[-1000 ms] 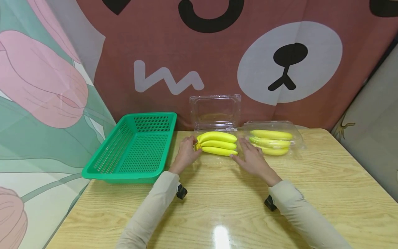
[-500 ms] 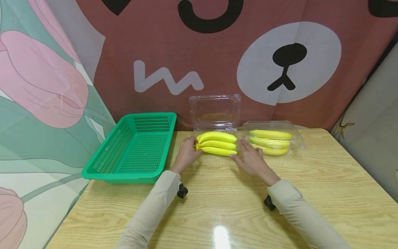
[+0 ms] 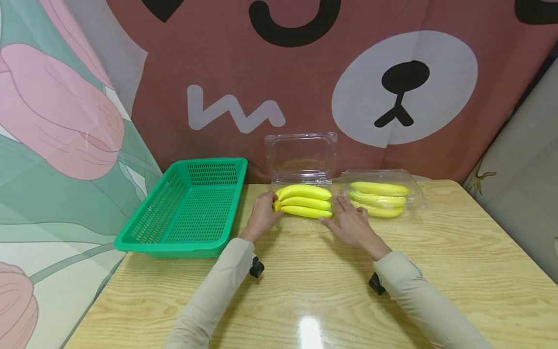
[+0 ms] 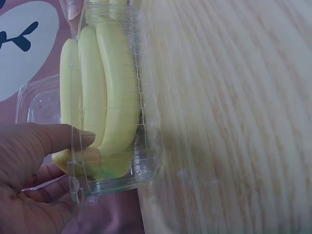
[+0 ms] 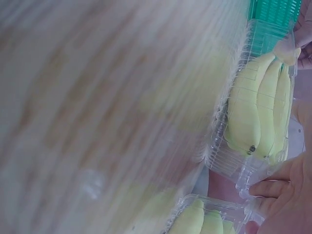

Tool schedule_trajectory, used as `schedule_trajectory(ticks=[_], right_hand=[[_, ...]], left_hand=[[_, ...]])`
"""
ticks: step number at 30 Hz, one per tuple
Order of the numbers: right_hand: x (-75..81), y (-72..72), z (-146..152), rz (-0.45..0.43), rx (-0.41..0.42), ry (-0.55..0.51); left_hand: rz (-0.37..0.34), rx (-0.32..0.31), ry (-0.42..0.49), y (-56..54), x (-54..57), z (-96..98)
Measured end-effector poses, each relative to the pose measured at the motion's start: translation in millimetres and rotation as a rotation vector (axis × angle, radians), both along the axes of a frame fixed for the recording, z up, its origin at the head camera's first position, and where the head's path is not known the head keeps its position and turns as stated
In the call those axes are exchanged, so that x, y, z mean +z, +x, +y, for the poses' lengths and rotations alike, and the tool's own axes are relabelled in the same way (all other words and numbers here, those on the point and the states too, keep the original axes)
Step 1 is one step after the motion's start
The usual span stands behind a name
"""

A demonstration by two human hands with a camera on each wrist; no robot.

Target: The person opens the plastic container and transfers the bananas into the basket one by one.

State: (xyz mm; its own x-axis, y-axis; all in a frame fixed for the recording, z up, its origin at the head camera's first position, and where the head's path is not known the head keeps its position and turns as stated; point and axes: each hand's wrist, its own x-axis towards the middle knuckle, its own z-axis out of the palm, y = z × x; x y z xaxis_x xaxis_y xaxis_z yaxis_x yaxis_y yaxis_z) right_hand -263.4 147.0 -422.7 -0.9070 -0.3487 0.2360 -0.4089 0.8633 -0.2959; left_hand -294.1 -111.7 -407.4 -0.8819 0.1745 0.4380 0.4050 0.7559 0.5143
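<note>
A bunch of yellow bananas [image 3: 305,202] lies in the base of a clear plastic clamshell box [image 5: 246,173]. The box's hinged lid [image 3: 302,155] stands raised behind it. My left hand [image 3: 262,215] is at the stem end, thumb on the near side and fingers on the other, and appears to pinch the stem at the box's left end. My right hand [image 3: 352,224] touches the box's right end with fairly straight fingers, its thumb near the banana tips. In the left wrist view, the thumb of my left hand [image 4: 29,161] overlaps the box wall.
A green plastic basket [image 3: 193,249] with slotted sides stands at the left. Just right of my right hand sits a second clear box [image 3: 416,194] with bananas [image 3: 379,189] inside, its lid down. A printed cloth [image 3: 235,58] hangs behind the wooden table [image 3: 296,286].
Both hands stay almost where they were; the left hand has edged slightly closer around the stem. The bananas and both boxes have not visibly moved.
</note>
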Motion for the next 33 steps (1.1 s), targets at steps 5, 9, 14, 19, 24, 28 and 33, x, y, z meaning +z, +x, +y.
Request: schedule_trajectory(ticks=[5,9,14,19,24,28,33], right_hand=[[0.8,0.5,-0.8,0.008,0.000,0.003],[1.3,1.2,-1.0,0.005,0.001,0.005],[1.8,1.7,-0.9,-0.005,-0.001,-0.004],[2.0,1.7,-0.9,-0.005,-0.004,-0.017],[1.9,1.5,-0.9,-0.009,-0.006,-0.021],[1.7,1.4,-0.8,-0.009,-0.008,-0.016],[1.0,0.7,-0.6,-0.005,-0.010,-0.010]], left_hand=[[0.021,-0.004,0.016,-1.2,-1.4,0.4],[0.036,0.001,0.038,-1.3,-1.4,1.0],[0.007,0.016,0.096,-2.4,-1.4,2.7],[-0.071,0.028,0.185,-4.0,-0.9,4.6],[-0.116,0.043,0.244,-3.6,0.8,5.2],[-0.129,0.044,0.275,-3.5,1.8,5.5],[-0.150,0.059,0.319,-3.8,2.8,6.5]])
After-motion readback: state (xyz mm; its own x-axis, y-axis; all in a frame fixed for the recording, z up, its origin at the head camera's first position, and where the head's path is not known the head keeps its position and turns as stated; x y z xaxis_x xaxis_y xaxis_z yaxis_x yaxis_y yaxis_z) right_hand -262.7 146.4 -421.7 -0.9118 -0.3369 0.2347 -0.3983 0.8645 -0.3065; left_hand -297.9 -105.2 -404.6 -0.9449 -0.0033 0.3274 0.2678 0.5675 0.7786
